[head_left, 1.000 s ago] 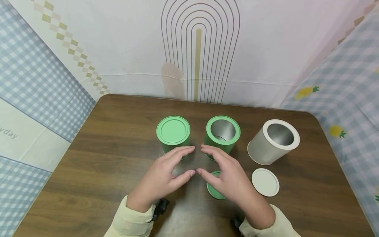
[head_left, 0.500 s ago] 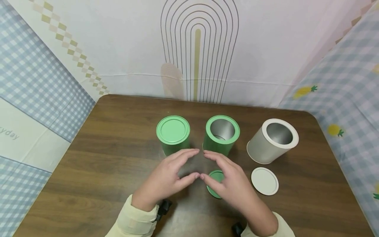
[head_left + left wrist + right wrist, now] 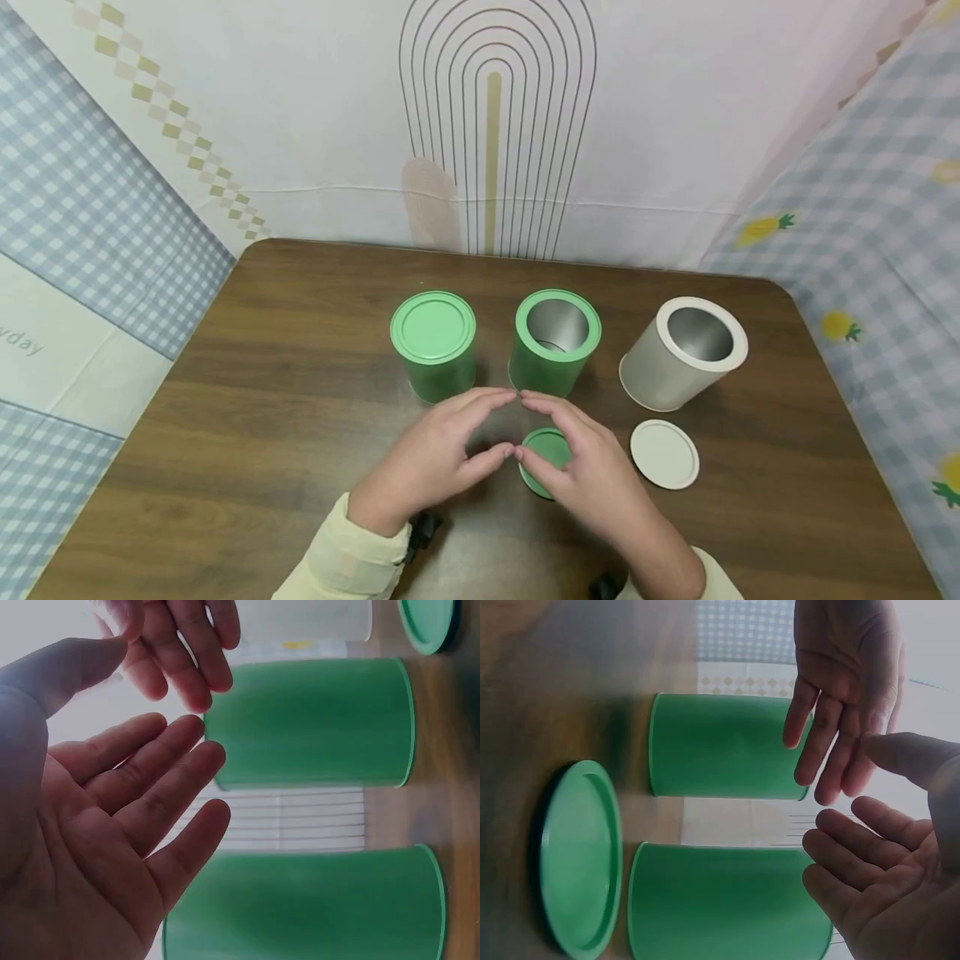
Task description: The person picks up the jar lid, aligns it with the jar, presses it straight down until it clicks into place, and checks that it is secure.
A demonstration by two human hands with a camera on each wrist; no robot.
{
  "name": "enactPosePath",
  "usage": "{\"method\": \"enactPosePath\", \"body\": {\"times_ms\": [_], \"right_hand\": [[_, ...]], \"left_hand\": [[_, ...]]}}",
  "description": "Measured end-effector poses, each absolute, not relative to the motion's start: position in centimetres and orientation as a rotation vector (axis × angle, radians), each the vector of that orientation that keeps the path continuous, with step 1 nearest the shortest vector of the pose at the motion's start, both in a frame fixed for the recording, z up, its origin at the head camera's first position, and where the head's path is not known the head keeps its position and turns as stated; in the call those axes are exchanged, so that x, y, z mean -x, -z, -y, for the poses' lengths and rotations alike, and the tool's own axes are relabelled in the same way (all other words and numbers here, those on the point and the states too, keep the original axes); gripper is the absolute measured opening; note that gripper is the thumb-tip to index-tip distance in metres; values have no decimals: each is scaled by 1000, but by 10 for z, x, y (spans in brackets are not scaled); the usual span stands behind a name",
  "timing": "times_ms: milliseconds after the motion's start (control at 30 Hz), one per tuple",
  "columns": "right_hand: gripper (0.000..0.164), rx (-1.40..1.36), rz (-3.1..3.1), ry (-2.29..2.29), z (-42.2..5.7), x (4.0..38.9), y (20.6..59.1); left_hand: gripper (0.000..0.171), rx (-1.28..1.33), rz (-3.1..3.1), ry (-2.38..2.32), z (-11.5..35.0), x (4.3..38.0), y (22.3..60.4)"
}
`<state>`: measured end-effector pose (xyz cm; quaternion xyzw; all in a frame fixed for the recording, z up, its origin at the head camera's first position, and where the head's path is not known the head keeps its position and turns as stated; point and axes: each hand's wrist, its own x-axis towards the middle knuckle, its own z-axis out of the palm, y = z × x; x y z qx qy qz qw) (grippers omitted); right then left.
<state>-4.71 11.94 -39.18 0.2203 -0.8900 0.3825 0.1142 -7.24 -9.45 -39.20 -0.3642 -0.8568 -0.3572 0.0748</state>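
My left hand (image 3: 438, 450) and right hand (image 3: 592, 467) hover above the table with fingers extended, their thumb tips meeting or nearly so in the head view. Neither holds anything. Just beyond the left hand stands a green can (image 3: 433, 342) with its lid on. Past the right hand is a second green can (image 3: 551, 371), uncovered, its silvery inside showing. A loose green lid (image 3: 553, 447) lies on the table, partly hidden beneath the right hand. In the left wrist view, the palm of my left hand (image 3: 127, 817) faces the two green cans.
To the right stands an uncovered white can (image 3: 663, 367), with a white lid (image 3: 664, 454) flat on the wood in front of it. The brown table (image 3: 247, 400) ends at a patterned cloth backdrop (image 3: 330, 125), and checked cloth hangs along both sides.
Both hands have drifted slightly right and toward me, and the gap between their fingertips has narrowed. The head view has shifted a little. Cans and lids stay in place.
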Motion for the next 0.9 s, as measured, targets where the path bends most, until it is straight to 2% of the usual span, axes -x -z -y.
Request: {"method": "enactPosePath", "body": {"times_ms": [900], "right_hand": [[49,-557,2625,-1112,-132,32,411]], "left_hand": [[45,1139,2752,895,70,63,408]]}}
